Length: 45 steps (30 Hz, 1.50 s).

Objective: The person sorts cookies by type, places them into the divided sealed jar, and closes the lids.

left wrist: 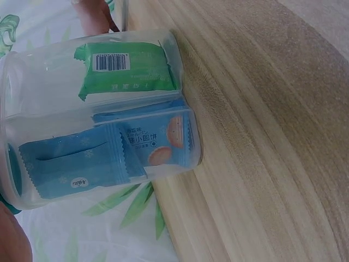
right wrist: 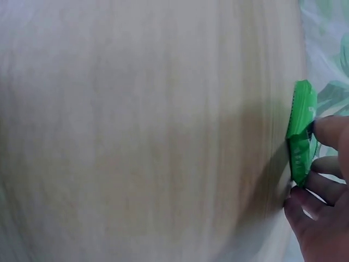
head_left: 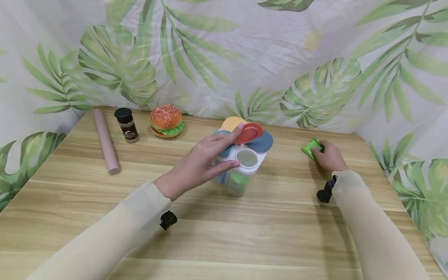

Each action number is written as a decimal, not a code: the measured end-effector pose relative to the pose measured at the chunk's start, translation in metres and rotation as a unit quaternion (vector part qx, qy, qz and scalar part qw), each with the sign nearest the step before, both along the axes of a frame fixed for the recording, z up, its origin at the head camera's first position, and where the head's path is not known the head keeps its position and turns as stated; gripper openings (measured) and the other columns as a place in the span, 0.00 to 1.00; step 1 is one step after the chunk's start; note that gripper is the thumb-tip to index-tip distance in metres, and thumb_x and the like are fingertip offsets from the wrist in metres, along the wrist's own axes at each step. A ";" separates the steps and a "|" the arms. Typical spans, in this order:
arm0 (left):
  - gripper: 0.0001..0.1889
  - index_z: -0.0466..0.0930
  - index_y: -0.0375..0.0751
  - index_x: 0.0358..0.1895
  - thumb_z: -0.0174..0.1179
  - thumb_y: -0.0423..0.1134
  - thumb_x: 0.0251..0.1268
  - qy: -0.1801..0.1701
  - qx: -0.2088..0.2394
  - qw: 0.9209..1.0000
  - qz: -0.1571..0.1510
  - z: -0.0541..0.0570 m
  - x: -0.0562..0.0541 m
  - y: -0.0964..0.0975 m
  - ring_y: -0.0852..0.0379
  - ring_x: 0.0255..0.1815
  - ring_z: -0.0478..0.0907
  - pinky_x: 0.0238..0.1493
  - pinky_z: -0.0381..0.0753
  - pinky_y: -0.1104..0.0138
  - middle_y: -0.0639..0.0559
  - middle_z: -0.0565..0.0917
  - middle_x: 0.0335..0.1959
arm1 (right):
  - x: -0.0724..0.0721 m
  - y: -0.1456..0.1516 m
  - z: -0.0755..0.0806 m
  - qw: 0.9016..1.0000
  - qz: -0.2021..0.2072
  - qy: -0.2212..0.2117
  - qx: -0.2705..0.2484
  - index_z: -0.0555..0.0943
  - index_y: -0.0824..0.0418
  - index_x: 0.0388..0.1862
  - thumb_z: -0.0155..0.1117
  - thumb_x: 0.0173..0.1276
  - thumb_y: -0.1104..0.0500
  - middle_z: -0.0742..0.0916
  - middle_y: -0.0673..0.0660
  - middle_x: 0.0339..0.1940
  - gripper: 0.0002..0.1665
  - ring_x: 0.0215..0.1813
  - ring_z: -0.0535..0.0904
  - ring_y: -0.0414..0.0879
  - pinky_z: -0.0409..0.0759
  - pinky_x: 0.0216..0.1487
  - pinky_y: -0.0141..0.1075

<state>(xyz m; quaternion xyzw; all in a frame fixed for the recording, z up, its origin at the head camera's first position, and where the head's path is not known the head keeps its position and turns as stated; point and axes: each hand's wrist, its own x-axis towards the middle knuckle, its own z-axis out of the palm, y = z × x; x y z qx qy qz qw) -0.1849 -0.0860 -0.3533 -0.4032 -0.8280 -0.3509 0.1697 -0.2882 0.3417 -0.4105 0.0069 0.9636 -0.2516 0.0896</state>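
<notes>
A clear storage container [head_left: 237,185] with several compartments stands on the table, its lids yellow, red and blue. The red lid [head_left: 249,133] is raised, and the round mouth below it is uncovered. My left hand [head_left: 202,159] reaches over the container from the left, the extended index finger on the red lid and the thumb at the mouth's rim. Through the container's wall, the left wrist view shows a green packet [left wrist: 131,71] in one compartment and blue biscuit packets [left wrist: 76,161] in another. On the right, my right hand [head_left: 330,156] pinches another small green packet [right wrist: 301,131] close over the table.
At the back left of the wooden table [head_left: 227,247] stand a toy hamburger [head_left: 166,120] and a black-capped spice jar [head_left: 127,126]. A pink rod [head_left: 106,142] lies left of them. A leaf-print cloth [head_left: 266,64] hangs behind the table.
</notes>
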 end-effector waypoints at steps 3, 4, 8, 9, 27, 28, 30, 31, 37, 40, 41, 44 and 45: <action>0.47 0.55 0.49 0.85 0.72 0.45 0.68 0.001 0.001 1.000 0.002 0.000 0.000 0.000 0.52 0.70 0.76 0.71 0.77 0.54 0.50 0.83 0.66 | 0.001 -0.001 0.002 1.000 -0.009 0.009 -0.016 0.55 0.80 0.80 0.48 0.85 0.50 0.69 0.82 0.74 0.41 0.68 0.70 0.70 0.72 0.70 0.62; 0.47 0.55 0.49 0.85 0.72 0.45 0.68 0.000 0.002 1.000 0.002 0.000 0.000 0.000 0.52 0.70 0.76 0.72 0.76 0.54 0.50 0.82 0.66 | 0.001 -0.001 0.003 1.000 -0.012 0.015 -0.023 0.57 0.80 0.79 0.50 0.85 0.51 0.70 0.82 0.73 0.40 0.67 0.71 0.69 0.73 0.69 0.61; 0.46 0.56 0.48 0.85 0.72 0.45 0.68 -0.002 0.002 1.000 0.003 0.001 0.000 0.000 0.52 0.70 0.76 0.72 0.76 0.55 0.50 0.83 0.65 | 0.003 -0.001 0.004 0.997 -0.026 0.041 -0.052 0.62 0.77 0.77 0.55 0.83 0.55 0.72 0.81 0.69 0.36 0.66 0.72 0.69 0.76 0.63 0.57; 0.46 0.56 0.47 0.85 0.72 0.45 0.68 -0.002 0.003 1.000 0.003 0.001 0.000 0.000 0.52 0.70 0.76 0.72 0.76 0.55 0.50 0.83 0.65 | 0.003 -0.001 0.004 0.997 -0.030 0.046 -0.059 0.63 0.76 0.76 0.56 0.82 0.55 0.73 0.80 0.68 0.34 0.65 0.72 0.68 0.76 0.61 0.55; 0.47 0.54 0.51 0.85 0.72 0.45 0.68 -0.011 0.002 1.000 0.005 0.000 0.000 -0.001 0.52 0.68 0.77 0.70 0.78 0.54 0.50 0.82 0.65 | 0.011 -0.017 0.016 0.969 -0.034 0.090 -0.226 0.66 0.71 0.75 0.59 0.82 0.56 0.80 0.66 0.63 0.31 0.43 0.79 0.25 0.86 0.50 0.24; 0.47 0.54 0.51 0.85 0.72 0.45 0.68 -0.010 0.002 1.000 0.004 0.000 0.000 -0.001 0.52 0.68 0.77 0.70 0.78 0.53 0.50 0.82 0.65 | 0.012 -0.020 0.017 0.966 -0.031 0.096 -0.237 0.66 0.71 0.75 0.60 0.82 0.56 0.80 0.63 0.62 0.31 0.44 0.79 0.25 0.86 0.51 0.24; 0.47 0.54 0.51 0.85 0.72 0.45 0.68 -0.008 0.003 1.000 0.002 -0.001 0.000 -0.001 0.52 0.68 0.77 0.70 0.77 0.53 0.50 0.82 0.65 | 0.013 -0.025 0.021 0.959 -0.024 0.107 -0.263 0.66 0.71 0.74 0.60 0.81 0.57 0.80 0.57 0.58 0.31 0.46 0.81 0.27 0.86 0.51 0.24; 0.47 0.54 0.51 0.85 0.72 0.45 0.68 -0.008 0.003 1.000 0.001 -0.001 0.000 0.000 0.52 0.68 0.77 0.70 0.77 0.53 0.50 0.82 0.65 | 0.014 -0.028 0.024 0.955 -0.020 0.113 -0.273 0.66 0.71 0.74 0.60 0.81 0.57 0.81 0.54 0.56 0.31 0.46 0.81 0.28 0.86 0.51 0.24; 0.47 0.55 0.49 0.85 0.72 0.45 0.67 -0.005 0.005 1.000 -0.001 0.000 0.000 0.000 0.53 0.68 0.76 0.71 0.77 0.54 0.50 0.82 0.65 | 0.023 -0.052 0.046 0.918 0.017 0.164 -0.360 0.73 0.66 0.64 0.64 0.78 0.62 0.85 0.45 0.45 0.20 0.43 0.86 0.32 0.87 0.47 0.25; 0.47 0.55 0.50 0.85 0.72 0.45 0.67 -0.007 0.003 1.000 0.000 0.000 0.000 0.000 0.53 0.68 0.77 0.70 0.77 0.54 0.50 0.82 0.64 | 0.033 -0.067 0.060 0.887 0.045 0.186 -0.420 0.77 0.61 0.57 0.65 0.76 0.66 0.87 0.46 0.43 0.13 0.41 0.87 0.35 0.88 0.45 0.27; 0.47 0.55 0.50 0.85 0.72 0.45 0.68 -0.008 0.002 1.000 0.001 0.000 0.000 0.000 0.53 0.67 0.77 0.70 0.77 0.54 0.50 0.82 0.64 | 0.037 -0.072 0.065 0.878 0.055 0.193 -0.434 0.78 0.59 0.55 0.65 0.76 0.67 0.88 0.47 0.43 0.13 0.41 0.87 0.35 0.88 0.45 0.27; 0.47 0.54 0.51 0.86 0.72 0.45 0.68 -0.010 0.001 1.000 0.002 -0.001 0.000 -0.001 0.53 0.67 0.77 0.70 0.78 0.54 0.50 0.82 0.65 | 0.049 -0.086 0.079 0.859 0.084 0.212 -0.458 0.80 0.58 0.54 0.65 0.75 0.68 0.88 0.48 0.44 0.12 0.42 0.87 0.36 0.88 0.44 0.27; 0.47 0.54 0.51 0.86 0.72 0.45 0.68 -0.011 0.001 1.000 0.002 -0.001 0.000 -0.001 0.53 0.67 0.77 0.70 0.78 0.54 0.50 0.82 0.65 | 0.053 -0.090 0.083 0.854 0.093 0.217 -0.464 0.80 0.58 0.54 0.65 0.75 0.69 0.89 0.48 0.45 0.13 0.43 0.87 0.36 0.88 0.45 0.28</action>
